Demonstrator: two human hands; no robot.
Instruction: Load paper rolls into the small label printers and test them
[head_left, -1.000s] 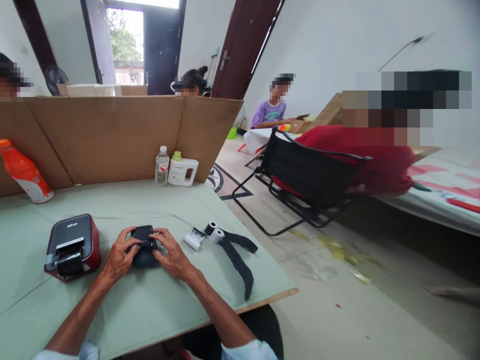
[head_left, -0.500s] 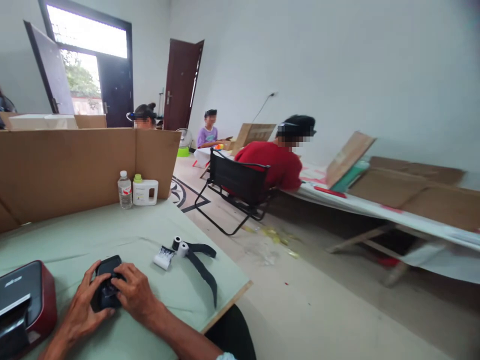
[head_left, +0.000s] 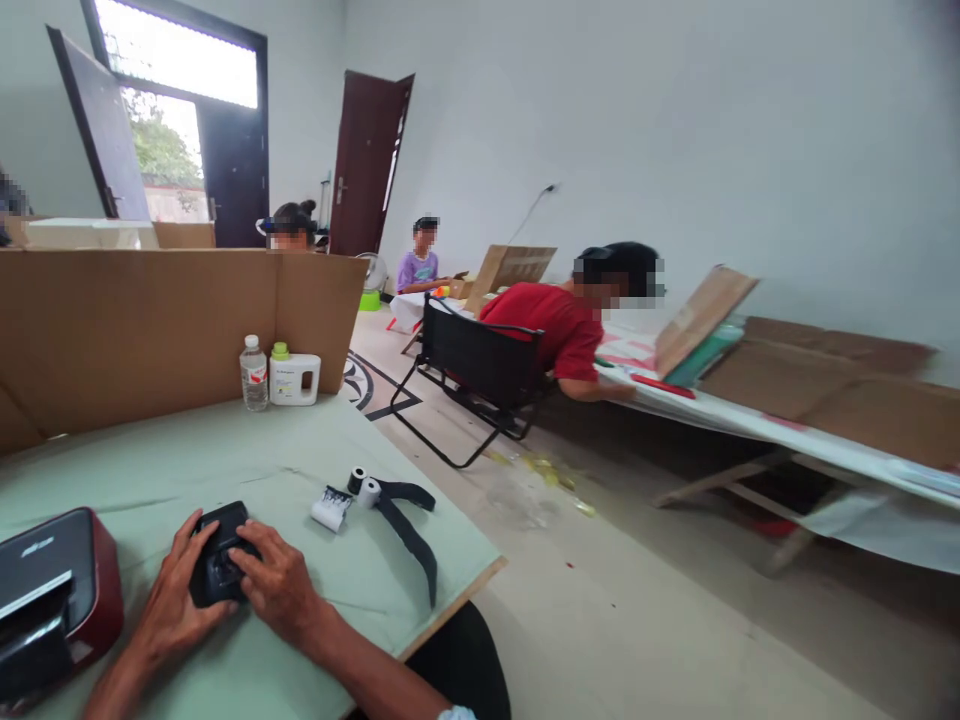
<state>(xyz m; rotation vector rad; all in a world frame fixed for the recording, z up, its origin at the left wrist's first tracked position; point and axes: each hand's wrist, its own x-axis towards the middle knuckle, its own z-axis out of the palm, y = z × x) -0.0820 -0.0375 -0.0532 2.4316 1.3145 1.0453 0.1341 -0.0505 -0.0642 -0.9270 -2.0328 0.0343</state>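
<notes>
A small black device (head_left: pixel 217 560) lies on the pale green table (head_left: pixel 225 460), gripped from both sides. My left hand (head_left: pixel 171 605) curls round its left edge. My right hand (head_left: pixel 277 590) covers its right side, fingers pressed onto its top. To the left stands a red and black label printer (head_left: pixel 52 595). Just right of my hands lie a small white paper roll (head_left: pixel 330 507), another white roll (head_left: pixel 367 490) and a black strap (head_left: pixel 409 530).
A cardboard screen (head_left: pixel 150 320) walls the table's far side, with a water bottle (head_left: pixel 254 374) and a white jug (head_left: pixel 294 377) before it. A person in red sits in a black folding chair (head_left: pixel 480 370) at a long table (head_left: pixel 787 430). Other people sit beyond.
The view has swung right and up from the table toward the room, then settled. My hands stay on the black device, my right fingers shifting over its top.
</notes>
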